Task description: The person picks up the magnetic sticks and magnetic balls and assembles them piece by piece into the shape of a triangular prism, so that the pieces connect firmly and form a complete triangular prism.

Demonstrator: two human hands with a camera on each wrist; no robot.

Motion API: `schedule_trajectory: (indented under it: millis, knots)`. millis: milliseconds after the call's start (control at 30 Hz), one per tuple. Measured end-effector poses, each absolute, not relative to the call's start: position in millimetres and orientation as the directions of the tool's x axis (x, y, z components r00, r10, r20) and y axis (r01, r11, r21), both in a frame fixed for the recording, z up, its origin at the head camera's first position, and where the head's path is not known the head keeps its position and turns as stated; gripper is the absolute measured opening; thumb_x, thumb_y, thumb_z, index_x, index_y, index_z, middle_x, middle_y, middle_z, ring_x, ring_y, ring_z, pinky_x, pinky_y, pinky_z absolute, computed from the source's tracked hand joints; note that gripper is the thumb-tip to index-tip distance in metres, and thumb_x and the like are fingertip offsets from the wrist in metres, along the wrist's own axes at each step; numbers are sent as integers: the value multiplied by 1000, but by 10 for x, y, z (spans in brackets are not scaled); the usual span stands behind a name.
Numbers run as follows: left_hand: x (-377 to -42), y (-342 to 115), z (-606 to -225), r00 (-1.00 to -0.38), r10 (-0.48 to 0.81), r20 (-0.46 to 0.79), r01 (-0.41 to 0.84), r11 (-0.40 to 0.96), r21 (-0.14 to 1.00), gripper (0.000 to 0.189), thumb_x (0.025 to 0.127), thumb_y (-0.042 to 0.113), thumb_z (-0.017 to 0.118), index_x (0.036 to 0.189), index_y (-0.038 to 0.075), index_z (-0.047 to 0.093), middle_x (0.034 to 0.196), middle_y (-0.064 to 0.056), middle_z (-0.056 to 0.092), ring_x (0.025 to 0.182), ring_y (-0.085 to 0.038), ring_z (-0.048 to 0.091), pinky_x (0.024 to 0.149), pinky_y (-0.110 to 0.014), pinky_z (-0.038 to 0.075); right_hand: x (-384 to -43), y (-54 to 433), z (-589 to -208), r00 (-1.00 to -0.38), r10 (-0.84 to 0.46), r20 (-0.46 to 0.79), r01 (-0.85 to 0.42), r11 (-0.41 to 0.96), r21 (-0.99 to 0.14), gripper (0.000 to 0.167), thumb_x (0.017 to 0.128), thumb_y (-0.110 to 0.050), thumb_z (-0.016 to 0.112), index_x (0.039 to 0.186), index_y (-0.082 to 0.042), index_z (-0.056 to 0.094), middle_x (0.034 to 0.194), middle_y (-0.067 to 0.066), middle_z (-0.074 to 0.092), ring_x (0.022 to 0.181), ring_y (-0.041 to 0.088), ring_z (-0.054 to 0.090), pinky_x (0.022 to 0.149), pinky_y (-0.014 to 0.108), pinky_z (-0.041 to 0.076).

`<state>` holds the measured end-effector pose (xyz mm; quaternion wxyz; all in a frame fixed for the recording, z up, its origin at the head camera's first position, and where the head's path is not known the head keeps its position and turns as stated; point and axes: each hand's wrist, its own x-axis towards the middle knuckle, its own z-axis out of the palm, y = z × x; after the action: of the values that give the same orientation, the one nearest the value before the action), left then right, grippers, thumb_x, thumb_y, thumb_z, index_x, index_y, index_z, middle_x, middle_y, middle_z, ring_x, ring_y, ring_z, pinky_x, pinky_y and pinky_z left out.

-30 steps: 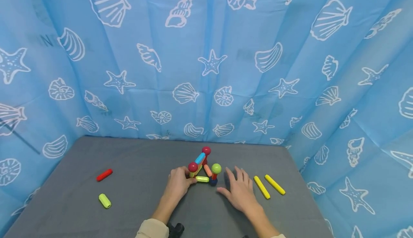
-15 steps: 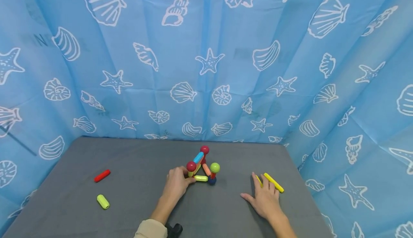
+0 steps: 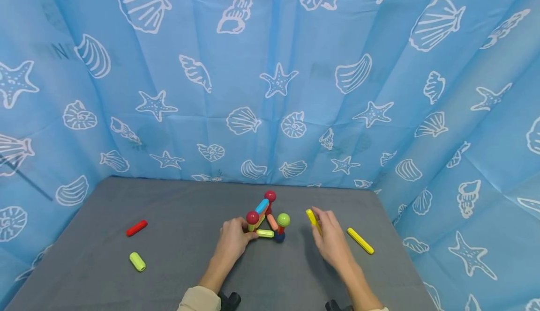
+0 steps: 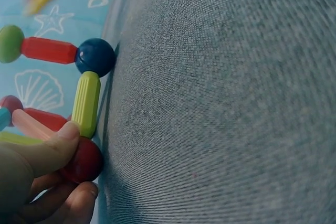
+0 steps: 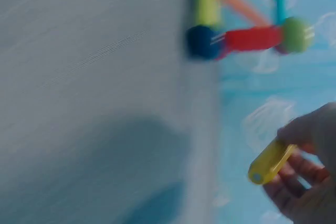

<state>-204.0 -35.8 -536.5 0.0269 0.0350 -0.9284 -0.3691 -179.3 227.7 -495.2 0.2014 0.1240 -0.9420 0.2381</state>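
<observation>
A small frame of magnetic rods and balls stands at the middle of the table. My left hand grips its near left corner; in the left wrist view, thumb and fingers are round a dark red ball, the thumb tip overlapping a lime rod. On the near right corner, a red rod rises from a navy ball to a green ball. To the right of the frame, my right hand pinches a yellow magnetic rod, held up with one end sticking out.
Another yellow rod lies on the grey table to the right. At the left lie a red rod and a short lime rod. A blue shell-print curtain hangs behind the table.
My right hand moved right from beside the frame, picked up the nearer yellow rod, and brought it back left. The left hand has kept its grip on the frame's corner.
</observation>
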Motion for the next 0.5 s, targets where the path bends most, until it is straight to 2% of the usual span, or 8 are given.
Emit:
schedule_trajectory:
  millis: [100,233,367,500]
  knots:
    - [-2042,-358,-5364,-996,-86,33,-40,729,684,31,75,27,92,92,7,75,86,-4,74,77,-18,67,73,-41,58,-1911,2082,-4708,-833,-141,536,-435,765,-475,47,87,4,75,132,1,62,107,13,60,92,17,64,79,36,59]
    - [-2037,-365,-5358,-996,-78,38,-31,735,678,31,75,27,92,92,8,75,85,-3,74,76,-17,66,72,-41,57,-2028,1815,-4489,-787,-141,601,-534,644,-548,37,88,1,76,124,-2,65,105,10,60,88,15,64,77,35,60]
    - [-2033,-379,-5358,-996,-67,50,-16,736,677,31,75,28,92,91,8,75,84,-3,73,75,-17,66,72,-40,57,-2108,1584,-4467,-791,-174,586,-564,577,-591,30,91,-7,76,119,-6,66,102,5,63,88,15,66,78,37,61]
    - [-2033,-396,-5367,-996,-54,68,6,740,672,31,75,29,91,90,8,75,84,-2,73,75,-17,67,72,-41,57,-2141,1449,-4598,-815,-248,524,-554,601,-576,27,90,-13,78,115,-10,68,100,1,64,90,14,67,81,36,61]
